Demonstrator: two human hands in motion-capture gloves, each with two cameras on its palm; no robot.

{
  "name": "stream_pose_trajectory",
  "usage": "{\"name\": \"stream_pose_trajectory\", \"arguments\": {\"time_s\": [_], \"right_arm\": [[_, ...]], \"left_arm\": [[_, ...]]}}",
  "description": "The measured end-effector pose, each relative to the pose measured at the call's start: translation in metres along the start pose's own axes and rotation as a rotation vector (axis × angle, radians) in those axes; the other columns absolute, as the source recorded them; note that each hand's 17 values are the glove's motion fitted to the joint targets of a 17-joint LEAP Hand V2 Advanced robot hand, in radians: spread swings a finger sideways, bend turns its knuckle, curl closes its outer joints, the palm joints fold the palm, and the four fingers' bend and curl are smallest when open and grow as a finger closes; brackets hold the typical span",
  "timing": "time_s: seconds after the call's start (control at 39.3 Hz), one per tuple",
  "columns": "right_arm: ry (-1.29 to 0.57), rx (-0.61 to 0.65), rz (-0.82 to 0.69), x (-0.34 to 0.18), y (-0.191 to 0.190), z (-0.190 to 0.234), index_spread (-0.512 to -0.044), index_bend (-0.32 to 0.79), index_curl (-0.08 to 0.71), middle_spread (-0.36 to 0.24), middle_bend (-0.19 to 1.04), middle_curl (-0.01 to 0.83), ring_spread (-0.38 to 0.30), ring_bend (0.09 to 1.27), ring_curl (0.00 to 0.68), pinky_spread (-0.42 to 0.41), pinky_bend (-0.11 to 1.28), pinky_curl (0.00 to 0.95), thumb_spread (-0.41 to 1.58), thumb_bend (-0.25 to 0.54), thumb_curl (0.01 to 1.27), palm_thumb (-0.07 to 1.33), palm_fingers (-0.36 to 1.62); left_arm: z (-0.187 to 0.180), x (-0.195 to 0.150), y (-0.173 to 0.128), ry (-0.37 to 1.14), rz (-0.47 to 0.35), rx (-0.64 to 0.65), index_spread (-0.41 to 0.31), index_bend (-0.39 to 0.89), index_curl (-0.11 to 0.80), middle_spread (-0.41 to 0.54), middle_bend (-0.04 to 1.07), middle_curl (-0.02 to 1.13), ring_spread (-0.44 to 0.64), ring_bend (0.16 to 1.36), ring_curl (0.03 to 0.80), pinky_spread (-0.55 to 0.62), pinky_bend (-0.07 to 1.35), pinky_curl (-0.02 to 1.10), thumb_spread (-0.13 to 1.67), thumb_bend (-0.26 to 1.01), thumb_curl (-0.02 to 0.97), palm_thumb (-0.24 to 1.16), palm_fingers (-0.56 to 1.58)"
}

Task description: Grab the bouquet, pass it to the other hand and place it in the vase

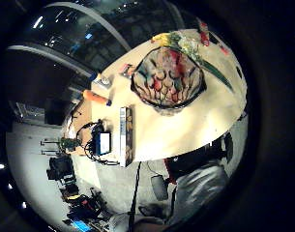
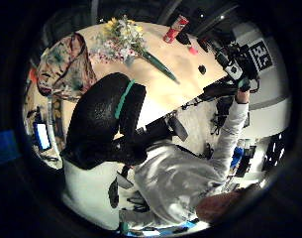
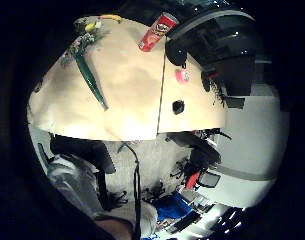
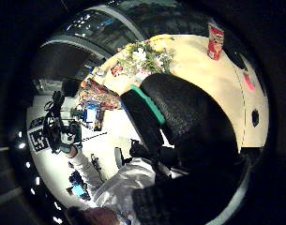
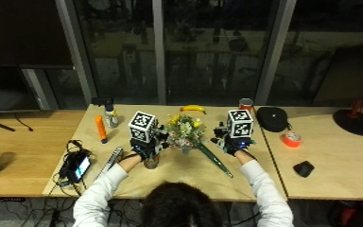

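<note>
Now, bouquet lying on tabletop, left hand over vase, right hand hovering, finger states unclear.

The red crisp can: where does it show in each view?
Outside view: red cylindrical crisp can at the table's far edge.
Left little-finger view: at the table edge, partly visible.
Left thumb view: past the bouquet.
Right little-finger view.
Right thumb view.
Shared landmark: the green-stemmed flower bouquet.

In the outside view the vase is mostly hidden under the left hand, and neither hand's fingers can be made out.
</note>
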State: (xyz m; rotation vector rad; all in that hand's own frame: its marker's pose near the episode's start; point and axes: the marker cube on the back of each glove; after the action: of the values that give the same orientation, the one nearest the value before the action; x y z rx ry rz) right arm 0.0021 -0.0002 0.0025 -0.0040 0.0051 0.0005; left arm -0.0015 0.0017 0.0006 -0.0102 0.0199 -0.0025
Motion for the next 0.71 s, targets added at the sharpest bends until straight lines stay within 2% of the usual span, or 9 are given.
{"name": "stream_pose_trajectory", "arguments": {"time_s": [0.1,0.25,0.41,0.51,0.56,0.58,0.66,0.71], "right_arm": [[-0.003,0.001,-0.004,0.001,0.005,0.000,-0.257,0.17,0.084,-0.001,0.23,0.089,0.075,0.27,0.073,0.136,0.30,0.106,0.65,0.166,0.06,0.27,0.23],[-0.019,0.010,-0.010,-0.002,0.018,-0.007,-0.327,0.15,0.130,0.006,0.24,0.141,0.103,0.28,0.113,0.178,0.31,0.160,0.93,0.156,0.09,0.29,0.20],[-0.012,-0.001,-0.012,-0.005,0.006,-0.004,-0.352,0.15,0.158,0.009,0.24,0.179,0.116,0.30,0.138,0.197,0.32,0.195,1.08,0.135,0.12,0.29,0.20],[-0.016,-0.064,-0.006,-0.010,0.001,-0.002,-0.361,0.14,0.170,0.017,0.24,0.201,0.122,0.31,0.154,0.205,0.33,0.214,1.13,0.118,0.13,0.30,0.20],[-0.028,-0.104,-0.001,-0.012,-0.002,0.002,-0.363,0.13,0.170,0.019,0.22,0.205,0.130,0.33,0.163,0.216,0.37,0.231,1.16,0.110,0.14,0.30,0.22],[-0.034,-0.121,0.002,-0.013,-0.003,0.003,-0.360,0.08,0.156,0.028,0.20,0.205,0.142,0.35,0.175,0.236,0.45,0.258,1.17,0.106,0.14,0.30,0.25],[-0.038,-0.141,0.016,-0.014,-0.005,0.006,-0.356,0.05,0.139,0.040,0.20,0.217,0.158,0.39,0.193,0.255,0.50,0.279,1.19,0.091,0.15,0.30,0.24],[-0.034,-0.140,0.027,-0.013,-0.007,0.007,-0.345,0.01,0.120,0.050,0.24,0.238,0.167,0.45,0.215,0.263,0.53,0.292,1.19,0.081,0.16,0.30,0.29]], "left_arm": [[-0.003,-0.001,0.008,0.033,-0.005,-0.030,-0.015,0.30,0.125,0.166,0.15,0.06,0.25,0.41,0.102,0.30,0.19,0.06,0.65,0.13,0.076,0.23,0.26],[-0.005,-0.009,0.017,0.038,-0.002,-0.054,-0.019,0.30,0.190,0.223,0.16,0.10,0.33,0.46,0.144,0.39,0.20,0.11,0.89,0.11,0.120,0.24,0.23],[-0.001,-0.016,0.022,0.050,0.002,-0.037,-0.021,0.30,0.237,0.251,0.16,0.12,0.38,0.47,0.164,0.43,0.20,0.15,1.02,0.08,0.156,0.24,0.21],[0.010,-0.013,0.027,0.085,0.020,-0.035,-0.021,0.29,0.262,0.261,0.16,0.13,0.40,0.48,0.173,0.45,0.20,0.17,1.07,0.06,0.175,0.25,0.20],[0.017,-0.010,0.029,0.105,0.036,-0.032,-0.021,0.29,0.274,0.264,0.16,0.14,0.40,0.48,0.178,0.45,0.20,0.17,1.09,0.05,0.184,0.25,0.20],[0.021,-0.007,0.030,0.113,0.045,-0.029,-0.022,0.29,0.280,0.266,0.16,0.14,0.41,0.48,0.180,0.45,0.20,0.18,1.09,0.04,0.190,0.25,0.20],[0.028,0.002,0.033,0.123,0.072,-0.029,-0.022,0.28,0.295,0.269,0.16,0.15,0.41,0.49,0.187,0.46,0.20,0.19,1.11,0.03,0.203,0.26,0.20],[0.030,0.009,0.035,0.117,0.091,-0.027,-0.022,0.28,0.304,0.270,0.16,0.16,0.41,0.49,0.190,0.46,0.20,0.20,1.12,0.02,0.210,0.26,0.20]]}}
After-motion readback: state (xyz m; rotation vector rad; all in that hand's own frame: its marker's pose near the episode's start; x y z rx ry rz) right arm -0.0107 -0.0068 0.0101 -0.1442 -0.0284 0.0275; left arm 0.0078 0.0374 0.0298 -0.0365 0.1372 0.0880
